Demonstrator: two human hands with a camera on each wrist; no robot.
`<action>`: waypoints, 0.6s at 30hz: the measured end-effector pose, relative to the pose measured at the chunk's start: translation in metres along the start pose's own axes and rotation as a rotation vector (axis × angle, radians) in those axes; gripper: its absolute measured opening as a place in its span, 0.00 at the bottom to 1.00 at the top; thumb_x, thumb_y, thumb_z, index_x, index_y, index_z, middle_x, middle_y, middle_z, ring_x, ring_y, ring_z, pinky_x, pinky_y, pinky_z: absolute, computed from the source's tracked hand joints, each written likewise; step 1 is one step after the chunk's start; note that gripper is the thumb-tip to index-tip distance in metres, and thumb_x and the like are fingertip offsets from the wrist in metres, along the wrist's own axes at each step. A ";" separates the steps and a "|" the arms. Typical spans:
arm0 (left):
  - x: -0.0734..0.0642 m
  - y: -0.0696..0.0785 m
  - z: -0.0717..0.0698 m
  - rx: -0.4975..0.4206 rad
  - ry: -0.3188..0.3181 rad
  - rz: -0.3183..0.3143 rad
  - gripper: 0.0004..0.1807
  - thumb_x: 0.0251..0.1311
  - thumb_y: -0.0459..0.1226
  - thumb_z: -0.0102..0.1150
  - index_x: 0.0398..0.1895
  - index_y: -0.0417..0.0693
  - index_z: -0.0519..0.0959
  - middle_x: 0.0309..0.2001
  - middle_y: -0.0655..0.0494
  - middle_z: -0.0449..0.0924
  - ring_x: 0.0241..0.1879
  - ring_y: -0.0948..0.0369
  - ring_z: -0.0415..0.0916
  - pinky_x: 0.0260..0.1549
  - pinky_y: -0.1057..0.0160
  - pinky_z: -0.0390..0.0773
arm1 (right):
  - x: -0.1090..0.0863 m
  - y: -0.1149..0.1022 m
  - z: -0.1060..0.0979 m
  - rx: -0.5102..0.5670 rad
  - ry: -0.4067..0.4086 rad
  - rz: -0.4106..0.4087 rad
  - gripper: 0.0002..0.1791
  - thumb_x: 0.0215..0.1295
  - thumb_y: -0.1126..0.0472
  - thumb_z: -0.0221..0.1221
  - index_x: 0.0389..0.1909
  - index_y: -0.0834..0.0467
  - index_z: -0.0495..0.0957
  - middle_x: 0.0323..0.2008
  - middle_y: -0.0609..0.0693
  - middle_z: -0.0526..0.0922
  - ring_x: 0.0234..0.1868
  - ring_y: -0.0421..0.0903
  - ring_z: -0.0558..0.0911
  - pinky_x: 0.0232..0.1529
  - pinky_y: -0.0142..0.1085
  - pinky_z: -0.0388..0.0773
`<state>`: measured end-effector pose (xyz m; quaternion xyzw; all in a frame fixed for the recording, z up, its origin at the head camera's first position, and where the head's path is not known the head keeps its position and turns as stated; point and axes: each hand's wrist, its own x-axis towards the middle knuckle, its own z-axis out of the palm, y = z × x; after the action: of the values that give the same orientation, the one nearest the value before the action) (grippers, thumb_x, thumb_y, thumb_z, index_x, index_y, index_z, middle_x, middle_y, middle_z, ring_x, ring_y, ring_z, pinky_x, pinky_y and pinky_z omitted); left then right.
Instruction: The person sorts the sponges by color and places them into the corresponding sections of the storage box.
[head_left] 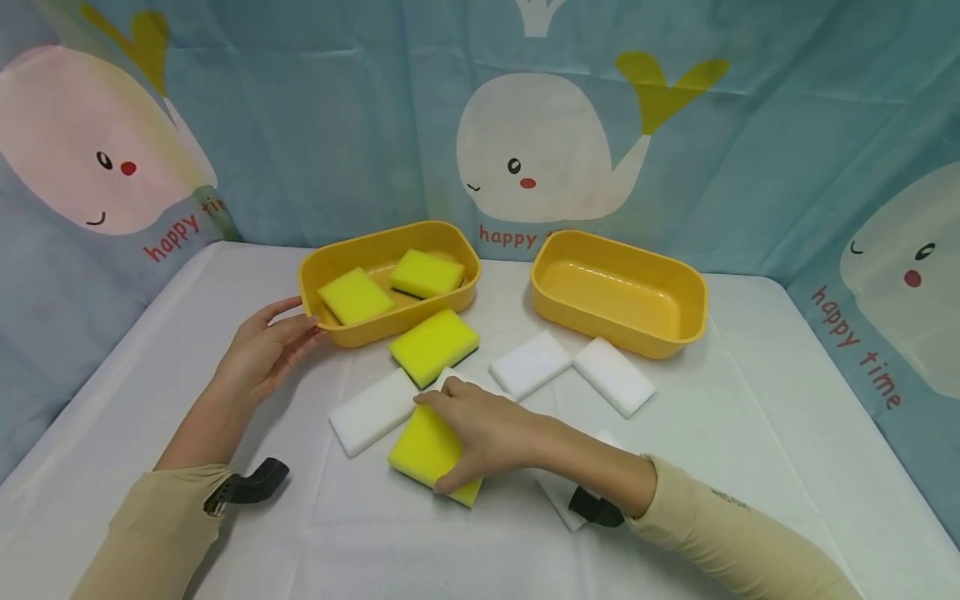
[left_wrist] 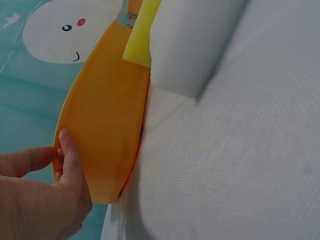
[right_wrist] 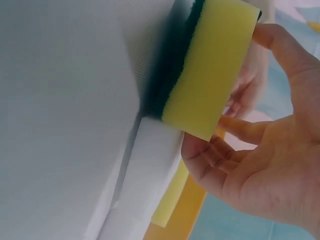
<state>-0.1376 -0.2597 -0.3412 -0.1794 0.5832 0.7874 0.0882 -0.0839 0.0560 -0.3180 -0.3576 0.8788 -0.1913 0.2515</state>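
Observation:
My right hand [head_left: 491,429] grips a yellow sponge [head_left: 423,450] with a dark green scouring side, thumb on the near edge and fingers on the far edge. In the right wrist view the sponge [right_wrist: 215,65] has its green side toward the white cloth. My left hand [head_left: 258,354] holds the left end of a yellow plastic tub [head_left: 348,335], its fingers at the rim. Two yellow sponges [head_left: 356,296] lie inside that tub. Another yellow sponge [head_left: 435,346] lies just in front of it, close to a white sponge [head_left: 375,412].
A second yellow tub [head_left: 618,296] stands at the back right with nothing in it. Two white sponges [head_left: 530,365] lie in front of it. Another white sponge [head_left: 558,496] is partly hidden under my right forearm. A blue whale-print curtain [head_left: 360,125] hangs behind the table.

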 end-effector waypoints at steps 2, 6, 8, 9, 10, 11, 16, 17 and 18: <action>0.000 0.000 0.000 -0.004 -0.002 0.001 0.48 0.73 0.33 0.64 0.87 0.51 0.46 0.59 0.55 0.68 0.45 0.67 0.85 0.47 0.69 0.86 | 0.000 0.000 -0.001 0.001 -0.002 -0.007 0.53 0.54 0.48 0.80 0.79 0.55 0.65 0.59 0.51 0.73 0.50 0.41 0.73 0.50 0.30 0.77; 0.001 -0.001 0.000 -0.010 -0.004 0.004 0.47 0.73 0.33 0.64 0.87 0.51 0.47 0.59 0.55 0.67 0.46 0.66 0.84 0.47 0.69 0.86 | -0.001 -0.001 -0.005 -0.012 0.000 -0.030 0.53 0.55 0.47 0.80 0.79 0.56 0.65 0.56 0.51 0.73 0.50 0.42 0.73 0.51 0.31 0.77; 0.001 -0.001 0.000 -0.010 -0.002 0.004 0.47 0.72 0.33 0.64 0.86 0.51 0.47 0.59 0.54 0.67 0.45 0.66 0.84 0.47 0.69 0.86 | -0.001 -0.002 -0.008 -0.016 0.004 -0.039 0.53 0.55 0.47 0.80 0.79 0.56 0.65 0.55 0.51 0.73 0.49 0.42 0.73 0.52 0.31 0.76; 0.001 -0.001 0.000 -0.010 -0.002 0.004 0.47 0.72 0.33 0.64 0.86 0.51 0.47 0.58 0.54 0.68 0.45 0.66 0.84 0.47 0.69 0.86 | -0.001 -0.002 -0.009 -0.018 0.006 -0.042 0.53 0.55 0.47 0.80 0.79 0.56 0.65 0.54 0.50 0.73 0.49 0.42 0.73 0.52 0.31 0.76; 0.001 -0.001 0.000 -0.011 -0.001 0.003 0.47 0.72 0.33 0.65 0.86 0.51 0.47 0.58 0.54 0.68 0.45 0.66 0.84 0.47 0.69 0.86 | -0.002 -0.002 -0.010 -0.018 0.006 -0.041 0.53 0.55 0.47 0.80 0.79 0.56 0.66 0.54 0.50 0.73 0.49 0.42 0.73 0.52 0.31 0.76; 0.001 -0.001 0.000 -0.012 -0.001 0.003 0.48 0.72 0.33 0.65 0.86 0.51 0.47 0.58 0.54 0.68 0.45 0.66 0.84 0.47 0.69 0.86 | -0.002 -0.003 -0.011 -0.019 0.007 -0.040 0.53 0.55 0.47 0.80 0.79 0.56 0.66 0.53 0.50 0.73 0.49 0.42 0.73 0.52 0.32 0.76; 0.000 -0.001 0.000 -0.007 -0.004 0.002 0.48 0.72 0.33 0.64 0.87 0.51 0.47 0.58 0.54 0.68 0.44 0.67 0.84 0.47 0.69 0.86 | -0.003 -0.004 -0.014 -0.005 0.013 -0.033 0.52 0.55 0.47 0.80 0.78 0.55 0.66 0.56 0.50 0.73 0.50 0.42 0.74 0.54 0.33 0.77; 0.000 -0.001 0.000 -0.006 -0.006 0.003 0.47 0.72 0.33 0.64 0.87 0.51 0.47 0.59 0.54 0.68 0.43 0.67 0.84 0.47 0.69 0.86 | -0.004 -0.005 -0.015 0.000 0.013 -0.034 0.52 0.55 0.47 0.80 0.78 0.54 0.66 0.57 0.50 0.73 0.51 0.43 0.74 0.55 0.34 0.77; 0.000 -0.001 0.000 -0.003 -0.007 0.003 0.47 0.73 0.33 0.64 0.87 0.51 0.47 0.59 0.54 0.68 0.43 0.67 0.84 0.47 0.69 0.86 | -0.004 -0.005 -0.015 0.005 0.013 -0.036 0.52 0.55 0.47 0.80 0.78 0.54 0.66 0.58 0.51 0.73 0.52 0.43 0.74 0.56 0.34 0.77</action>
<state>-0.1371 -0.2600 -0.3417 -0.1759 0.5818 0.7891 0.0888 -0.0875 0.0583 -0.3019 -0.3714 0.8734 -0.2001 0.2433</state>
